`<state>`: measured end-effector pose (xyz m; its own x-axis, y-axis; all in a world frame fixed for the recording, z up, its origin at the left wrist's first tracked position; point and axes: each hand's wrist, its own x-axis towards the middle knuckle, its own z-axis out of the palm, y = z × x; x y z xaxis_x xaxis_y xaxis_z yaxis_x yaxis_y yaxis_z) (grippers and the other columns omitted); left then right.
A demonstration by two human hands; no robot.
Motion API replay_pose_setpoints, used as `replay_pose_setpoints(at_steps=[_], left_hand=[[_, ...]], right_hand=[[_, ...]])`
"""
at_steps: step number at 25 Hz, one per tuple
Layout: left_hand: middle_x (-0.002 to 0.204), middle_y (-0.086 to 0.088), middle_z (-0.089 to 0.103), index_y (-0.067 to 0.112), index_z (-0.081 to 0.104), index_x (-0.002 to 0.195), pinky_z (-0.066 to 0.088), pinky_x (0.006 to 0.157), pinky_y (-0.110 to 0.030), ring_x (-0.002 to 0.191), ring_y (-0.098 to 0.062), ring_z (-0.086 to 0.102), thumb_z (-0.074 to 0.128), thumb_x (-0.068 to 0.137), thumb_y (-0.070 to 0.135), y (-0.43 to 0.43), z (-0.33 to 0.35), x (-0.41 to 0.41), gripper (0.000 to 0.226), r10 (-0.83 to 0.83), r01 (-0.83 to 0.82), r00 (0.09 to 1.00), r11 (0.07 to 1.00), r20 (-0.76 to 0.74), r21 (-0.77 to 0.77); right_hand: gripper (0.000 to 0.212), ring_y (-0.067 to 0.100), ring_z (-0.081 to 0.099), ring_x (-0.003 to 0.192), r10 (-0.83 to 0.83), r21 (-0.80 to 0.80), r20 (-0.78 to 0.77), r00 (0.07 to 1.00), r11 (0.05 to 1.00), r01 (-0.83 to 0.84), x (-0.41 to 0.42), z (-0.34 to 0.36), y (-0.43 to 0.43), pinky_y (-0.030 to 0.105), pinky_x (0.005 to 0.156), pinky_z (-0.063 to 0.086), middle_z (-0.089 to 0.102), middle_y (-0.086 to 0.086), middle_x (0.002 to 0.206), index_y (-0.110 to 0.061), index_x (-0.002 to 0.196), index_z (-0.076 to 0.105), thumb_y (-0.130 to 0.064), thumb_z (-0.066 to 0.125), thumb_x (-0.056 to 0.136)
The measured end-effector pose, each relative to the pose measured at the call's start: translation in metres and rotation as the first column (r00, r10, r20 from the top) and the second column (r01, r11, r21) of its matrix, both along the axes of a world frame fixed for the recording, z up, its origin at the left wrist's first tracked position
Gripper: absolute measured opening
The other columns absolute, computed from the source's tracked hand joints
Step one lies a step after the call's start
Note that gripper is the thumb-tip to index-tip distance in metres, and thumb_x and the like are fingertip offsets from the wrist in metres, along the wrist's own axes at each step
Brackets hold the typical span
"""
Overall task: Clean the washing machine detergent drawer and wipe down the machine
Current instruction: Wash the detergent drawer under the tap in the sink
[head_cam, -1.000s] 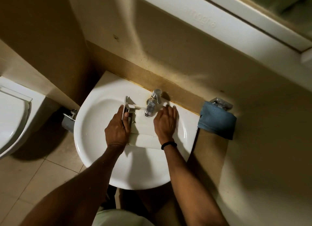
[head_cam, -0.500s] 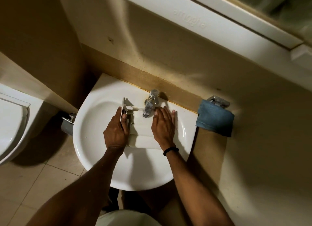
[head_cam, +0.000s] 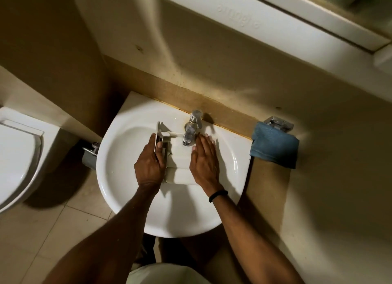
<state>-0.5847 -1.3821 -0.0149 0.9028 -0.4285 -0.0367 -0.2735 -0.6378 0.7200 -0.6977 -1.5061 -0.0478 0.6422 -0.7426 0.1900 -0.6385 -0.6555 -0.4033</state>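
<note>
The white detergent drawer (head_cam: 180, 158) lies in the white sink (head_cam: 127, 156), under the metal tap (head_cam: 192, 128). My left hand (head_cam: 149, 163) grips the drawer's left end, fingers and thumb curled round its front panel. My right hand (head_cam: 204, 158) lies flat on the drawer's right side, fingers straight and pointing toward the tap. A black band circles the right wrist. A blue cloth (head_cam: 274, 145) hangs on a metal holder to the right of the sink.
A white toilet (head_cam: 14, 156) stands at the left. A grey fitting (head_cam: 90, 156) sits on the wall beside the sink's left edge. A white shelf or cabinet edge (head_cam: 254, 29) runs above. Beige tiles cover the floor.
My right hand slid left across the drawer, from its right edge toward the tap. The left hand kept its grip. The camera drifted slightly.
</note>
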Motion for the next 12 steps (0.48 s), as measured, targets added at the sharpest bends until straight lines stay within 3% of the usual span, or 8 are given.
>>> replay_pose_setpoints(at_steps=[4, 8, 12], left_hand=[[0.138, 0.0, 0.067, 0.026, 0.053, 0.151, 0.053, 0.09, -0.039, 0.12, -0.026, 0.065, 0.008, 0.101, 0.07, -0.002, 0.003, 0.003, 0.08, -0.009, 0.01, 1.0, 0.999, -0.02, 0.032], [0.137, -0.001, 0.067, 0.026, 0.051, 0.152, 0.053, 0.09, -0.039, 0.119, -0.027, 0.065, 0.013, 0.102, 0.065, 0.003, 0.004, 0.001, 0.074, -0.027, 0.027, 0.999, 0.999, -0.02, 0.023], [0.132, -0.005, 0.069, 0.023, 0.051, 0.152, 0.055, 0.086, -0.041, 0.114, -0.03, 0.067, 0.018, 0.103, 0.057, 0.001, 0.002, 0.006, 0.068, -0.04, 0.04, 0.999, 0.998, -0.002, 0.055]], right_hand=[[0.051, 0.027, 0.042, 0.143, -0.273, 0.097, -0.003, 0.962, 0.957, 0.272, 0.025, 0.005, -0.019, 0.047, 0.122, 0.025, 0.058, 0.011, 0.142, -0.003, 0.129, 0.064, -0.028, 0.029, 0.103], [0.049, 0.022, 0.036, 0.147, -0.003, -0.028, -0.082, 0.997, 1.0, 0.001, -0.006, 0.0, -0.005, 0.047, 0.123, 0.021, 0.052, 0.006, 0.149, -0.01, 0.14, 0.056, -0.031, 0.028, 0.106], [0.053, 0.03, 0.037, 0.146, -0.263, 0.118, -0.054, 0.963, 0.956, 0.268, 0.025, 0.009, -0.008, 0.048, 0.122, 0.025, 0.052, 0.015, 0.148, -0.001, 0.138, 0.056, -0.028, 0.028, 0.102]])
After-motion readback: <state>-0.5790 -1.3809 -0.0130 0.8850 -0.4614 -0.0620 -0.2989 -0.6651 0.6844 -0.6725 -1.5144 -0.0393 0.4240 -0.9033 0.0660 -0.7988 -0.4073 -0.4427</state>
